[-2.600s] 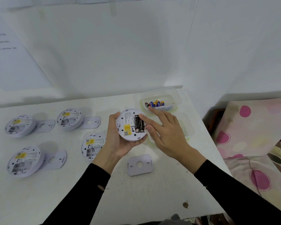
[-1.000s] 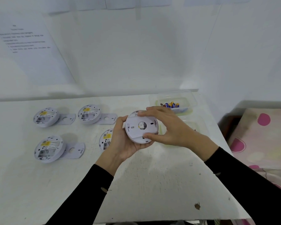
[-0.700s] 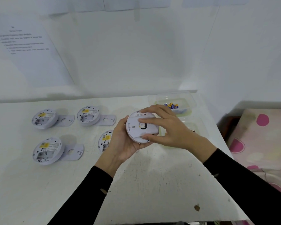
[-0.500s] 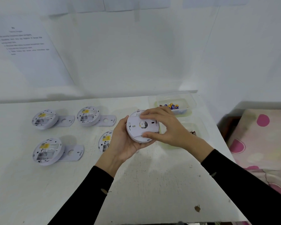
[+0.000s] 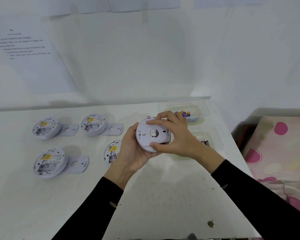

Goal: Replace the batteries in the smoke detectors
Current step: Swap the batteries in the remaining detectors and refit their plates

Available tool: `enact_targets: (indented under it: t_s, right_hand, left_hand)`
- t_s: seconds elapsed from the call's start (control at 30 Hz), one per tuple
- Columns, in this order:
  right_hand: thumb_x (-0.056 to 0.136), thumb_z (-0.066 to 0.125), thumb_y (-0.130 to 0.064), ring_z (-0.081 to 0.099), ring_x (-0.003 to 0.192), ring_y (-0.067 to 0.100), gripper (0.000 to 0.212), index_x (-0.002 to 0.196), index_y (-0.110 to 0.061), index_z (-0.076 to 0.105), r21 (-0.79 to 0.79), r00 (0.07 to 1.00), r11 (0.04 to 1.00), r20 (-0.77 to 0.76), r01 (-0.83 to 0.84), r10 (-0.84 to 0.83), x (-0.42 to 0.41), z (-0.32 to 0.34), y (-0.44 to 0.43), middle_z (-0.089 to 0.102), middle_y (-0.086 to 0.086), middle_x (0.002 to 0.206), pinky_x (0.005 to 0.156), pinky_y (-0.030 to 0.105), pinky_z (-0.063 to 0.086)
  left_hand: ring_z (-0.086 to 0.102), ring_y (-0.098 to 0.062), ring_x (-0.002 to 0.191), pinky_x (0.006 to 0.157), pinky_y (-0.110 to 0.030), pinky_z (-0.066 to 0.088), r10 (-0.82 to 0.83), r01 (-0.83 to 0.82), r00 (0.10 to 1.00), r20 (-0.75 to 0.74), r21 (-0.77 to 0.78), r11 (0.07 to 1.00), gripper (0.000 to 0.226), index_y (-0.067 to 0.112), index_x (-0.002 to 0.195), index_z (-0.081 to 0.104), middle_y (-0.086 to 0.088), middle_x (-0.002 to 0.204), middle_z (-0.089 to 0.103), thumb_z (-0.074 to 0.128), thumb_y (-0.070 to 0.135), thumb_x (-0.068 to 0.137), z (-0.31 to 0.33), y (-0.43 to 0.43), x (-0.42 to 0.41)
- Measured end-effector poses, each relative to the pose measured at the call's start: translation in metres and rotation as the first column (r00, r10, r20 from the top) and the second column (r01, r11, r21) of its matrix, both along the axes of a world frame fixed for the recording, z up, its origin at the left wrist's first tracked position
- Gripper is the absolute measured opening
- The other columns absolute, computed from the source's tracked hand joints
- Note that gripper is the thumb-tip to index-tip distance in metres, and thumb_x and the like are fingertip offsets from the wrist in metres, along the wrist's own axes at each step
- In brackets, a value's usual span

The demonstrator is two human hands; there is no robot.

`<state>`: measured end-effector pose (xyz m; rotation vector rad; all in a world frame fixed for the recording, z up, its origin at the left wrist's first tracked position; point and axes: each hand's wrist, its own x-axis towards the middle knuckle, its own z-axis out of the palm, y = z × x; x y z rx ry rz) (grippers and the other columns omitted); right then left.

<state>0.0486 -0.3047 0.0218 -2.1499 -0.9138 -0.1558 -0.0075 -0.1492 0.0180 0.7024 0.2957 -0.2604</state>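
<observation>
With my left hand (image 5: 133, 153) cupping the smoke detector (image 5: 143, 146) and my right hand (image 5: 178, 138) fingers (image 5: 158, 122) pinching its cover plate (image 5: 145, 129), I should twist squarely until seated.

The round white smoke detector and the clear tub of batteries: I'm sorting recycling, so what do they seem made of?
The round white smoke detector looks like moulded plastic with a matte finish: even white, crisp slots, no glare. The clear tub of batteries is probably glossy plastic: blue and yellow batteries show through its thin, faintly shiny wall.
</observation>
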Motion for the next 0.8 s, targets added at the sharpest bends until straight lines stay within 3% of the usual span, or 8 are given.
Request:
enact_targets:
  t_s: [0.07, 0.2, 0.33, 0.43, 0.67, 0.8]
  right_hand:
    - [0.067, 0.075, -0.052, 0.033, 0.106, 0.009, 0.058, 0.121, -0.038, 0.061, -0.005, 1.000, 1.000, 0.023, 0.018, -0.018, -0.001, 0.000, 0.002, 0.042, -0.020, 0.116, 0.100, 0.026, 0.020]
    - [0.066, 0.070, -0.062, 0.031, 0.108, 0.007, 0.059, 0.120, -0.040, 0.060, 0.012, 0.997, 0.998, 0.048, 0.066, -0.067, -0.003, -0.002, 0.007, 0.042, -0.019, 0.118, 0.100, 0.025, 0.020]
    - [0.067, 0.068, -0.064, 0.033, 0.110, 0.010, 0.061, 0.121, -0.039, 0.059, 0.008, 0.993, 0.995, 0.066, 0.096, -0.096, -0.004, -0.003, 0.009, 0.039, -0.019, 0.117, 0.100, 0.024, 0.020]
    - [0.067, 0.067, -0.064, 0.036, 0.111, 0.011, 0.065, 0.123, -0.033, 0.056, 0.017, 0.993, 0.995, 0.057, 0.099, -0.100, -0.005, -0.002, 0.010, 0.040, -0.015, 0.118, 0.100, 0.024, 0.021]
    - [0.060, 0.068, -0.071, 0.033, 0.109, 0.009, 0.073, 0.120, -0.031, 0.055, 0.003, 0.993, 0.996, 0.081, 0.091, -0.091, 0.003, 0.004, 0.004, 0.038, -0.015, 0.115, 0.099, 0.022, 0.020]
    - [0.057, 0.068, -0.077, 0.041, 0.104, 0.011, 0.076, 0.113, -0.026, 0.059, -0.034, 0.974, 0.991, 0.194, 0.130, -0.121, 0.009, 0.008, 0.001, 0.049, -0.013, 0.110, 0.091, 0.032, 0.029]
  left_hand:
    - [0.060, -0.039, 0.118, 0.078, -0.047, 0.058, 0.012, -0.012, 1.000, 0.007, -0.015, 1.000, 0.046, 0.022, 0.133, 0.059, -0.016, 0.129, 0.065, 0.033, 0.044, 0.102, 0.000, -0.001, 0.001]
    - [0.063, -0.036, 0.113, 0.081, -0.048, 0.057, 0.039, -0.039, 0.999, 0.018, -0.047, 0.998, 0.042, 0.023, 0.120, 0.066, -0.014, 0.124, 0.067, 0.034, 0.042, 0.101, 0.000, -0.002, 0.002]
    - [0.067, -0.032, 0.107, 0.087, -0.048, 0.053, 0.043, -0.043, 0.998, 0.036, -0.011, 0.999, 0.047, 0.022, 0.137, 0.056, -0.012, 0.122, 0.068, 0.034, 0.042, 0.101, 0.001, -0.001, 0.005]
    - [0.069, -0.031, 0.104, 0.084, -0.049, 0.055, 0.046, -0.045, 0.998, 0.052, -0.014, 0.999, 0.042, 0.024, 0.128, 0.061, -0.011, 0.118, 0.070, 0.034, 0.042, 0.102, 0.001, -0.001, 0.007]
    - [0.061, -0.036, 0.114, 0.088, -0.049, 0.051, 0.033, -0.032, 0.998, 0.055, -0.020, 0.999, 0.040, 0.027, 0.128, 0.059, -0.013, 0.123, 0.067, 0.032, 0.042, 0.102, 0.006, -0.002, 0.011]
    - [0.062, -0.035, 0.112, 0.082, -0.048, 0.056, 0.031, -0.031, 0.999, 0.043, -0.002, 1.000, 0.045, 0.024, 0.135, 0.057, -0.014, 0.127, 0.065, 0.032, 0.042, 0.102, 0.008, -0.004, 0.013]
